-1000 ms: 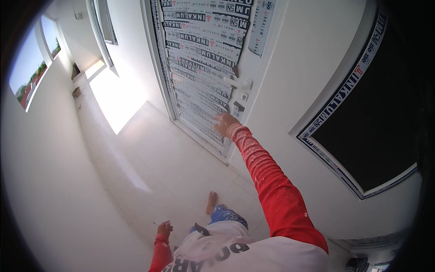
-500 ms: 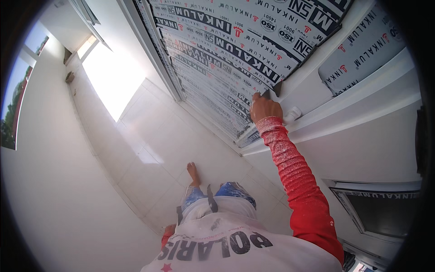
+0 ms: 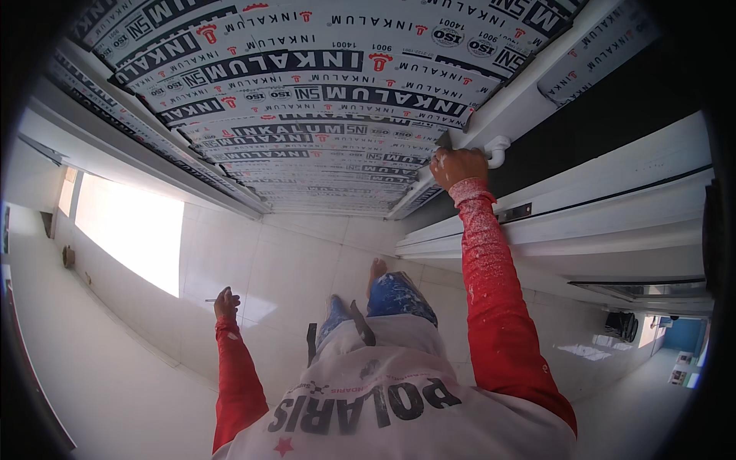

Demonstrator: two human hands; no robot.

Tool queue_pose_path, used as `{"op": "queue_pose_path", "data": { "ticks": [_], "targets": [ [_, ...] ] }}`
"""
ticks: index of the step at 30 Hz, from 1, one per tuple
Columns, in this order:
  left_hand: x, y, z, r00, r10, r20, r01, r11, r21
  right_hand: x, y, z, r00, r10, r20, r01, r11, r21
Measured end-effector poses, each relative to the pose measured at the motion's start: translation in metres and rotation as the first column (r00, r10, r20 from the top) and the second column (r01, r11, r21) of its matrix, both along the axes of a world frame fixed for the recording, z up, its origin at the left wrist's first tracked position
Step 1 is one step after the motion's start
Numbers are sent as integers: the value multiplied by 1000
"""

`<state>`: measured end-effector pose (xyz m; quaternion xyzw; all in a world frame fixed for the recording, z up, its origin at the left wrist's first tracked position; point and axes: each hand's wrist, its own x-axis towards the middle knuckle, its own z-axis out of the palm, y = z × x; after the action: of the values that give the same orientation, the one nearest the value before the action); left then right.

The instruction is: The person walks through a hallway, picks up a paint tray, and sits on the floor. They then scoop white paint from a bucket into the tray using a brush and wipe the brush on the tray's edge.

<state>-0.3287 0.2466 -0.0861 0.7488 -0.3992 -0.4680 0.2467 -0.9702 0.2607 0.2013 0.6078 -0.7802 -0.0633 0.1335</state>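
My right hand (image 3: pixel 458 167) is closed around a putty knife, with its dark pointed blade (image 3: pixel 445 140) jutting beyond the fingers. This hand is at the edge of a door (image 3: pixel 307 100) covered in printed protective film, right beside the white door handle (image 3: pixel 500 150). Whether the fingers touch the handle, I cannot tell. Low on the left, my left hand (image 3: pixel 227 303) hangs over the tiled floor, its fingers closed on a thin stick-like thing (image 3: pixel 211 300) too small to name. White dust coats the right red sleeve.
The white door frame (image 3: pixel 613 172) with a metal strike plate (image 3: pixel 515 213) runs along the right, a dark gap between it and the door. A white wall (image 3: pixel 100 360) curves along the left. Bright sunlight falls on pale floor tiles (image 3: pixel 322 238). A black object (image 3: pixel 621 326) stands far right.
The door has swung away from its frame, opening a dark gap. My right hand stays by the handle with the putty knife. My left hand has come into view, and my body has turned.
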Motion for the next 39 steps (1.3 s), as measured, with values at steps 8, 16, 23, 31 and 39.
{"op": "queue_pose_path", "data": {
  "ticks": [8, 16, 23, 31, 39],
  "targets": [
    [-4, 6, -54, 960, -277, 38, 232, 867, 440, -25, -36, -7, 946, 48, 321, 130, 850, -511],
    [-9, -48, 0, -395, -913, 100, 897, -359, 258, -15, -32, -6, 875, -91, 475, 315, 853, -417],
    [-135, -117, 100, 571, -821, 4, 791, 552, 263, -17, -27, 3, 821, -61, 568, 310, 883, -353],
    [-136, -114, 149, 356, -910, 211, 851, 409, 329, -19, -25, -6, 815, 31, 578, 315, 815, -487],
    [-34, -105, 88, 515, -847, 131, 691, 501, 522, -18, -30, -8, 844, -20, 536, 308, 836, -454]
  ]
}}
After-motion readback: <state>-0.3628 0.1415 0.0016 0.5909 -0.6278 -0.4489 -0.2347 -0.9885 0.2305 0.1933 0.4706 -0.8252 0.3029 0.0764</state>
